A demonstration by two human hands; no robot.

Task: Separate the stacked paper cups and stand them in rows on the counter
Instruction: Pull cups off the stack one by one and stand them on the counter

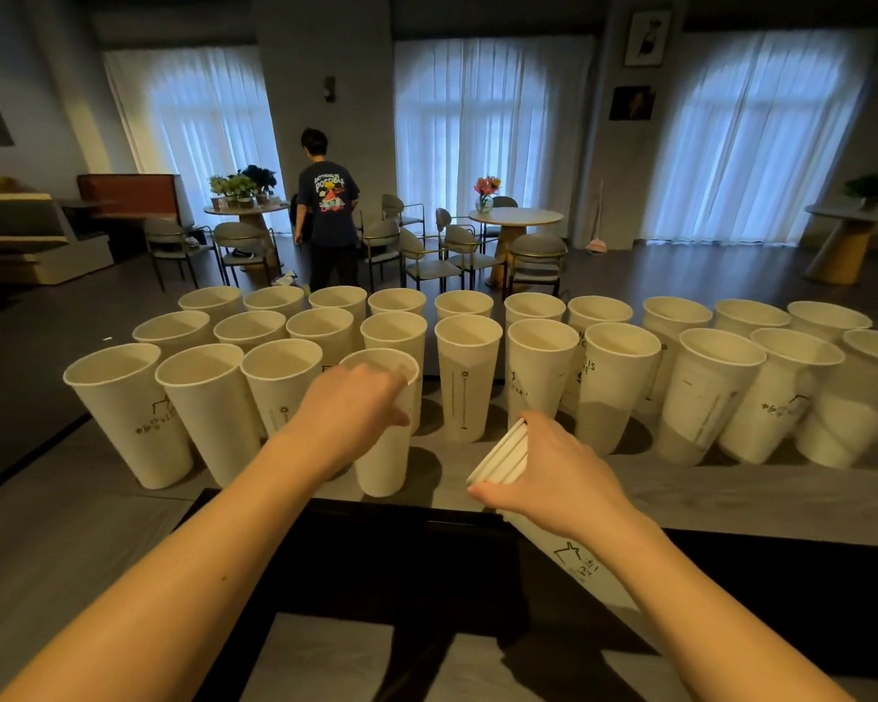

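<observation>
**Left hand on a front-row cup, right hand holding the stack**

The left hand curls over the rim and upper wall of a single paper cup, which stands upright on the grey counter at the front row's 4th place from the left. The right hand grips the remaining stack of cups near its rims; the stack lies tilted, rims pointing toward 11 o'clock, its base running back under the wrist toward 5 o'clock, over the dark recess at the counter's near edge.

To the held cup's 9 o'clock stand 3 front-row cups, close together. At its 3 o'clock, beyond a small gap, the next upright cup stands just past the stack's rims. Behind, toward 12 o'clock, 2 more rows of cups fill the counter to its far edge; I cannot count the right end exactly.

Past the counter at 12 o'clock, a person in a dark printed T-shirt stands facing away among grey chairs. A round table with potted plants sits at 11 o'clock, another round table with a vase of flowers at 1 o'clock. White curtains cover the tall windows.
</observation>
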